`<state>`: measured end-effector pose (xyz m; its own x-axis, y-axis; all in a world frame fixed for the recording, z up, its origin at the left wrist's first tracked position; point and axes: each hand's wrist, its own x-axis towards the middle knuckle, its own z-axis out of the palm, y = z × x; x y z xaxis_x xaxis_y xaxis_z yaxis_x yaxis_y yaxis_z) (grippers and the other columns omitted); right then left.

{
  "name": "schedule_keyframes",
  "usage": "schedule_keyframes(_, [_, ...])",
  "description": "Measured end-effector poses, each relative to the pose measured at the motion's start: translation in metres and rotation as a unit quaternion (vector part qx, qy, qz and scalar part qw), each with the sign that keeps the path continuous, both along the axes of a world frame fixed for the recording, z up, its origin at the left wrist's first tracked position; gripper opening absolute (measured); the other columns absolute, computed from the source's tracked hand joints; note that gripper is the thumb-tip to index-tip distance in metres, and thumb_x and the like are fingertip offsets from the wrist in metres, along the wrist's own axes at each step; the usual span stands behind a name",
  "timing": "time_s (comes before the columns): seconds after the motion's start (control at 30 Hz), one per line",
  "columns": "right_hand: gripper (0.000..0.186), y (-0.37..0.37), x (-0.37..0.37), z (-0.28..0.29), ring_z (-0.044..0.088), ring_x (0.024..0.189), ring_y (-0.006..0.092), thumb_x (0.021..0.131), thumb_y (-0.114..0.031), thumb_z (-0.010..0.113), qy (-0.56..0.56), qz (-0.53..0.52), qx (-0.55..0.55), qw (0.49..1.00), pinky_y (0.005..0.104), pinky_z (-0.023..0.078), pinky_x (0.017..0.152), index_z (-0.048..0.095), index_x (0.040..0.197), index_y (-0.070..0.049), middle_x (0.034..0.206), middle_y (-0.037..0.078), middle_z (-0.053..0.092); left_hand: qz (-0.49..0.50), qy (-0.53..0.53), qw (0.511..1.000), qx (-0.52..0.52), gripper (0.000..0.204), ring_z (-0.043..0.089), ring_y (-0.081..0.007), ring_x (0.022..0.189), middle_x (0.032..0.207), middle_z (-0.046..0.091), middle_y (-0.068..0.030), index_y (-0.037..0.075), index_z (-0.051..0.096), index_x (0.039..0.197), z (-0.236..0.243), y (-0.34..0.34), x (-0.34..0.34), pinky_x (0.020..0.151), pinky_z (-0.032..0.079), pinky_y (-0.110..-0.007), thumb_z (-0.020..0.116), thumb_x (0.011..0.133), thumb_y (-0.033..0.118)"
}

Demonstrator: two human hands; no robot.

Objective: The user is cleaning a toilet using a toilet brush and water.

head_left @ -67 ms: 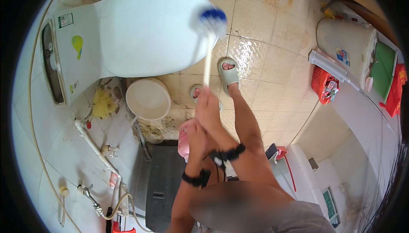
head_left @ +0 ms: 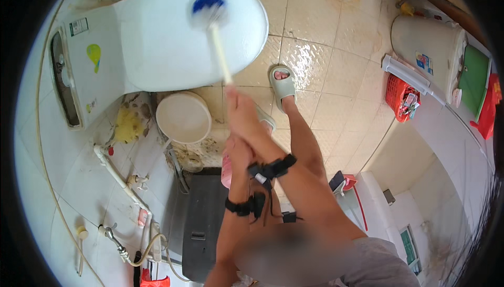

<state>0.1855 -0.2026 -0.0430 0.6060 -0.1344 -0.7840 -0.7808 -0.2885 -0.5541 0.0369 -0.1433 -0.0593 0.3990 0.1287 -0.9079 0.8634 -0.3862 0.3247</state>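
A toilet brush [head_left: 220, 56] with blue-and-white bristles and a pale handle reaches out from my hands, its blurred head over the closed white toilet lid [head_left: 157, 40]. I cannot tell whether the bristles touch the lid. My right hand [head_left: 243, 114] is closed around the handle. Just behind it, my left hand [head_left: 239, 153] is also closed, wrapped near the lower end of the handle, which the fingers hide. Black straps circle both wrists. Partly hidden behind my left hand is a pink container [head_left: 226, 169].
Beside the toilet stands a white bucket [head_left: 184, 117]. A yellow mesh puff [head_left: 128, 125] hangs by the wall pipe [head_left: 118, 177]. A dark grey lidded box [head_left: 202, 224] is at lower left. On the right are a red basket [head_left: 397, 101] and a pale bin [head_left: 425, 45]. Floor tiles look wet.
The brush head has swung left, from the lid's front edge to farther over the lid. Both hands have shifted slightly left and away from me, still around the handle.
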Motion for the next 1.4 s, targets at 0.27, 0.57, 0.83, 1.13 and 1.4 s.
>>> schedule_keyframes(0.27, [0.056,-0.059,-0.026,-0.008,0.061,0.072,0.0412,0.102,-0.038,0.032,0.068,-0.055,-0.033,0.996,0.0463,0.046,0.069,0.063,0.082,0.004,0.067,0.021,0.061,0.104,-0.083,0.987,-0.085,0.036,0.06,-0.0215,0.094,0.109,0.062,-0.0118,-0.004,0.054,0.121,0.044,-0.047,0.018,0.073,0.048,-0.033,0.048,0.097,0.023])
schedule_keyframes(0.57, [0.054,-0.065,-0.106,-0.044,0.054,0.056,0.0253,0.103,-0.035,0.031,-0.09,0.048,-0.124,0.987,0.0412,0.042,0.055,0.061,0.092,0.009,0.06,0.016,0.053,0.342,-0.064,0.93,-0.121,0.045,0.051,-0.0086,0.064,0.075,0.058,-0.0022,-0.005,0.061,0.096,0.05,-0.078,0.004,0.055,0.042,-0.025,0.036,0.104,0.032])
schedule_keyframes(0.83, [0.044,-0.064,-0.052,-0.001,0.051,0.101,0.0417,0.102,-0.027,0.035,0.009,0.043,-0.018,0.999,0.0441,0.041,0.089,0.058,0.095,0.009,0.107,0.027,0.051,0.498,-0.004,0.853,-0.159,0.033,0.058,-0.0136,0.098,0.114,0.059,-0.0109,-0.005,0.052,0.124,0.052,-0.094,0.008,0.08,0.048,-0.026,0.043,0.1,0.016])
schedule_keyframes(1.13, [0.045,0.0,-0.061,0.003,0.06,0.068,0.0455,0.102,-0.033,0.036,-0.024,0.158,0.011,0.987,0.0499,0.047,0.063,0.059,0.087,0.003,0.067,0.026,0.059,0.16,-0.127,0.977,0.056,0.032,0.062,-0.0193,0.094,0.103,0.065,-0.0101,0.002,0.059,0.113,0.003,-0.042,-0.059,0.078,0.05,-0.037,0.059,0.093,0.026])
schedule_keyframes(1.4, [0.05,-0.06,-0.054,-0.031,0.066,0.067,0.0336,0.101,-0.031,0.037,-0.031,0.142,-0.034,0.989,0.0403,0.05,0.062,0.065,0.086,0.007,0.069,0.026,0.062,0.336,-0.081,0.931,-0.114,0.034,0.06,-0.0188,0.099,0.109,0.064,-0.01,-0.003,0.054,0.121,0.012,-0.091,-0.011,0.083,0.049,-0.029,0.042,0.101,0.022])
